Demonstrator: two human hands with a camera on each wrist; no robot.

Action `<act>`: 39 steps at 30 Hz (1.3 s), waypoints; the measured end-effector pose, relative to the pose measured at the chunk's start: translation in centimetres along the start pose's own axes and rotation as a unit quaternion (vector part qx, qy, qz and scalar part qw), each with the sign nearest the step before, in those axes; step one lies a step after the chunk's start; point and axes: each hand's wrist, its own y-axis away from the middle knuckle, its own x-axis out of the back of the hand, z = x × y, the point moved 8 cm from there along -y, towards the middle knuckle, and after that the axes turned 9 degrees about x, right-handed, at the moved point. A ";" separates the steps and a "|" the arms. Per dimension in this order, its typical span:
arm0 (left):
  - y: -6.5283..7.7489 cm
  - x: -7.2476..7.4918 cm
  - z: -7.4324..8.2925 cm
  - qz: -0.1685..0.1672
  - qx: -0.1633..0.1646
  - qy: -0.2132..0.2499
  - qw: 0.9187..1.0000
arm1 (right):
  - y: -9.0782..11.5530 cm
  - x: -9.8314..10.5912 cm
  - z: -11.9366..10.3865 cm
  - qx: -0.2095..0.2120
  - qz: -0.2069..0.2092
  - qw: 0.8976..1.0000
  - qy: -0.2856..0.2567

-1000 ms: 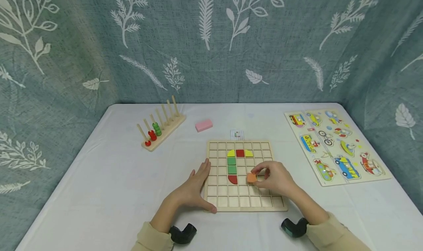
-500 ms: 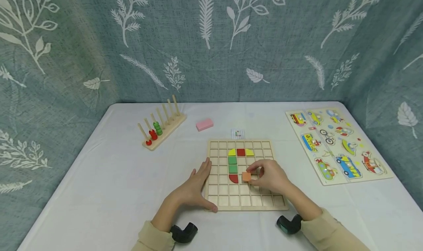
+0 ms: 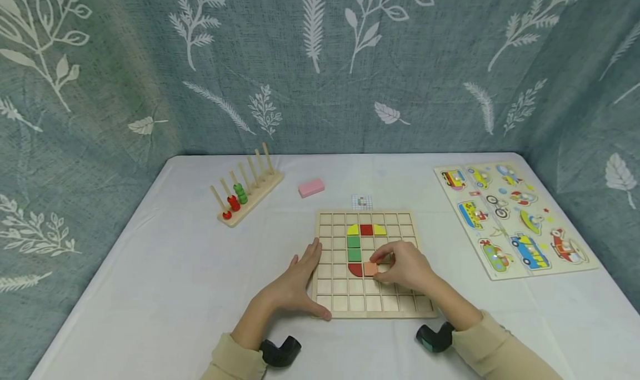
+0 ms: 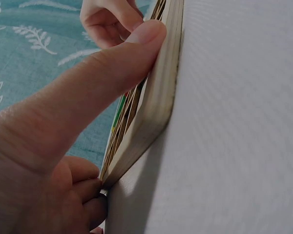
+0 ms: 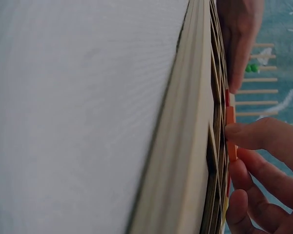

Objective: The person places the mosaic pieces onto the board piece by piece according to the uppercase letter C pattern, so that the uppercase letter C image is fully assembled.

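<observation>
A wooden grid board [image 3: 345, 303] lies on the table, with green, red and yellow tiles set in some cells. My right hand [image 3: 407, 266] pinches an orange square tile [image 3: 370, 269] between thumb and fingers, beside the red quarter-round tile [image 3: 355, 269]. In the right wrist view the orange tile [image 5: 231, 131] stands slightly proud of the grid's ribs. My left hand [image 3: 292, 285] rests against the board's left side, fingers along that edge. Its thumb [image 4: 149, 33] presses the front rim in the left wrist view.
Behind the board lie a small patterned card [image 3: 362, 202] and a pink block [image 3: 311, 188]. A peg rack [image 3: 255, 201] with red and green beads stands at back left. A vehicle puzzle board [image 3: 515, 224] lies at right. Patterned cloth [image 3: 340, 102] hangs behind the table.
The right hand has carried the orange tile left and down to the cell right of the red quarter-round tile. The left hand stays at the board's edge.
</observation>
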 end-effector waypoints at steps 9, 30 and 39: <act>0.0 0.0 0.0 0.001 -0.005 -0.005 1.000 | 0.0 0.1 0.0 -0.003 -0.006 1.000 0.002; 0.0 0.0 -0.1 0.002 -0.004 0.001 1.000 | 2.4 3.9 2.1 0.038 -0.006 0.999 -0.022; 0.0 0.0 -0.2 0.002 -0.005 -0.008 1.000 | 3.6 5.5 2.8 0.039 0.003 0.999 -0.007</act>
